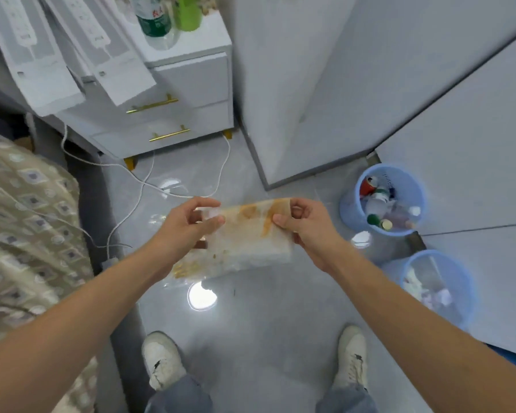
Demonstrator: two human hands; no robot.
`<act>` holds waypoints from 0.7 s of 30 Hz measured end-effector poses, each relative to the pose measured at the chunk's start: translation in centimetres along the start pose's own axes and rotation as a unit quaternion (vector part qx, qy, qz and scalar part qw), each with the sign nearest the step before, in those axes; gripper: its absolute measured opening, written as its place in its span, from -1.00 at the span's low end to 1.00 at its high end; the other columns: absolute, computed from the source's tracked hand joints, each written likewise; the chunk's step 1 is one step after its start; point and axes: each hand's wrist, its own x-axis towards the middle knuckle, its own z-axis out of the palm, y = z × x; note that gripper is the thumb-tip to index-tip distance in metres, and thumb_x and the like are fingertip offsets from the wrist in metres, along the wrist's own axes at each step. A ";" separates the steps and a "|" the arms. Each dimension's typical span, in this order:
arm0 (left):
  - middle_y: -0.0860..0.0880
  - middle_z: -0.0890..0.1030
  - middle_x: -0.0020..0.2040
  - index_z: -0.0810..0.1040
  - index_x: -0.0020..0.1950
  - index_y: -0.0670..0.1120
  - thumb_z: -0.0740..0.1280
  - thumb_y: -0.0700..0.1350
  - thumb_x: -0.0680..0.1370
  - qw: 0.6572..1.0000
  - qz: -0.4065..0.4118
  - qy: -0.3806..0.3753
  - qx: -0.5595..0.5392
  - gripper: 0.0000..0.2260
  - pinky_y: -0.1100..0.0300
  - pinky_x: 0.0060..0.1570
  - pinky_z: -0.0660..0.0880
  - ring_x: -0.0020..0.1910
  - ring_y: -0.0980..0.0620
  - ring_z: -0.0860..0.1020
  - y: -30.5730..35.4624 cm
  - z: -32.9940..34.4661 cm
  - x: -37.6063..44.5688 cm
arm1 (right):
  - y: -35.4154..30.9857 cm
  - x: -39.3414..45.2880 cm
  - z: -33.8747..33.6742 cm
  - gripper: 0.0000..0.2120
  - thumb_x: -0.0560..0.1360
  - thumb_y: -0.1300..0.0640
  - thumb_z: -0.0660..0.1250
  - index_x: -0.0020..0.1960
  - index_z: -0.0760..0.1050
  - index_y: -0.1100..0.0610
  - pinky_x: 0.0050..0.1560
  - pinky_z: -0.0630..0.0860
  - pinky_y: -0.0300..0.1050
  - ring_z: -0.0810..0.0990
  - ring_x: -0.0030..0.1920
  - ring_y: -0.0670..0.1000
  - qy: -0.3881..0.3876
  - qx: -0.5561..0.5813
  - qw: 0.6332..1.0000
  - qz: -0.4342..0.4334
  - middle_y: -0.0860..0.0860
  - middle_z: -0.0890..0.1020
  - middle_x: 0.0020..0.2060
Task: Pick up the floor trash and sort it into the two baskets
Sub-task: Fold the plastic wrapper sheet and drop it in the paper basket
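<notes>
Open floor (251, 323) beside baskets (382, 201)

Almost nothing can be read. At the top of the frame, left of centre, a clear plastic bottle (155, 20) standing on the white nightstand (191, 67) carries a green label with a few red characters above it, but they are too blurred to make out. The stained wrapper (248, 234) at the centre shows only orange marks, with no legible print.

Both arms outstretched, left hand (188, 225) and right hand (307, 228) pinching, level
</notes>
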 end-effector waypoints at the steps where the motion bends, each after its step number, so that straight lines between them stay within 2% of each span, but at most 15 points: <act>1: -0.10 0.68 0.01 0.63 0.16 0.12 0.49 -0.10 0.53 1.000 -0.006 -0.019 0.005 -0.77 -0.04 -0.01 0.65 -0.02 -0.08 0.66 -0.1 2.1 0.0 | 0.8 -1.0 -1.9 -0.75 0.47 0.32 0.49 0.13 0.60 0.23 -0.14 0.61 -0.04 0.72 -0.05 0.10 0.020 0.009 1.000 0.002 0.12 0.74 -0.02; 3: -0.03 0.70 -0.09 0.61 0.16 0.11 0.51 -0.16 0.51 0.998 0.006 -0.058 0.024 -0.72 -0.01 -0.10 0.64 -0.09 -0.06 0.67 -0.4 7.0 -0.2 | 2.5 -2.9 -6.3 -0.76 0.48 0.33 0.47 0.13 0.57 0.24 -0.17 0.60 -0.05 0.71 -0.08 0.08 0.059 0.021 0.998 0.000 0.12 0.74 -0.05; 7: -0.15 0.67 -0.04 0.51 0.21 0.09 0.48 -0.22 0.53 0.986 0.075 -0.118 0.093 -0.66 -0.03 -0.18 0.61 -0.15 -0.26 0.60 -0.5 18.7 -0.4 | 5.9 -6.9 -16.7 -0.67 0.51 0.29 0.45 0.22 0.47 0.11 -0.21 0.57 -0.18 0.68 -0.11 -0.04 0.126 -0.022 0.991 -0.037 0.06 0.69 -0.06; 10: -0.18 0.63 -0.06 0.40 0.20 0.08 0.46 -0.21 0.54 0.978 0.100 -0.131 0.128 -0.64 0.03 -0.28 0.58 -0.30 -0.12 0.55 -0.8 28.3 -0.1 | 8.6 -9.8 -25.1 -0.60 0.50 0.23 0.47 0.25 0.40 0.04 -0.12 0.61 -0.13 0.64 -0.09 -0.04 0.182 -0.097 0.976 -0.070 0.02 0.58 0.02; 12: -0.14 0.59 -0.05 0.37 0.13 0.05 0.47 -0.19 0.54 0.973 0.118 -0.128 0.154 -0.67 0.11 -0.33 0.57 -0.30 -0.04 0.53 -1.4 34.7 0.5 | 10.6 -11.5 -30.6 -0.57 0.43 0.21 0.52 0.19 0.40 0.00 -0.07 0.63 -0.09 0.62 -0.03 0.02 0.216 -0.137 0.964 -0.079 -0.03 0.54 0.06; 14: -0.08 0.57 -0.05 0.40 0.03 0.03 0.48 -0.14 0.53 0.962 0.137 -0.129 0.196 -0.74 0.17 -0.35 0.53 -0.26 -0.05 0.54 -2.6 40.8 1.5 | 12.9 -12.7 -35.8 -0.61 0.40 0.24 0.53 0.07 0.43 -0.05 -0.02 0.63 -0.16 0.61 0.02 0.03 0.245 -0.184 0.949 -0.073 -0.01 0.51 0.11; 16: -0.03 0.57 -0.06 0.45 -0.06 0.03 0.48 -0.12 0.53 0.950 0.154 -0.148 0.229 -0.80 0.22 -0.31 0.50 -0.20 -0.03 0.56 -4.3 47.1 2.8 | 15.9 -13.5 -41.0 -0.67 0.42 0.31 0.48 -0.06 0.48 -0.08 0.02 0.60 -0.23 0.58 0.06 0.04 0.277 -0.224 0.932 -0.072 0.01 0.43 0.12; 17: -0.02 0.57 -0.04 0.48 -0.07 0.03 0.49 -0.12 0.52 0.944 0.162 -0.154 0.242 -0.81 0.22 -0.26 0.50 -0.17 -0.01 0.57 -5.1 49.6 3.4 | 17.1 -13.5 -42.8 -0.69 0.42 0.34 0.45 -0.10 0.50 -0.06 0.06 0.59 -0.21 0.57 0.08 0.00 0.293 -0.237 0.923 -0.076 0.01 0.40 0.12; 19: 0.03 0.51 0.06 0.49 0.00 0.05 0.50 -0.15 0.49 0.928 0.179 -0.164 0.284 -0.77 0.22 -0.12 0.49 -0.12 0.05 0.54 -6.8 53.3 4.7 | 19.1 -13.0 -45.2 -0.74 0.42 0.37 0.41 -0.11 0.54 0.01 0.16 0.56 -0.16 0.53 0.06 -0.22 0.317 -0.264 0.908 -0.065 0.00 0.36 0.15; 21: 0.05 0.39 0.18 0.45 0.12 0.08 0.52 -0.17 0.46 0.899 0.192 -0.186 0.346 -0.65 0.17 -0.01 0.51 -0.08 0.03 0.53 -9.5 57.7 6.6 | 22.1 -11.5 -48.6 -0.80 0.42 0.35 0.40 -0.07 0.52 0.09 0.21 0.53 -0.14 0.53 0.03 -0.24 0.323 -0.289 0.900 -0.044 0.00 0.30 0.20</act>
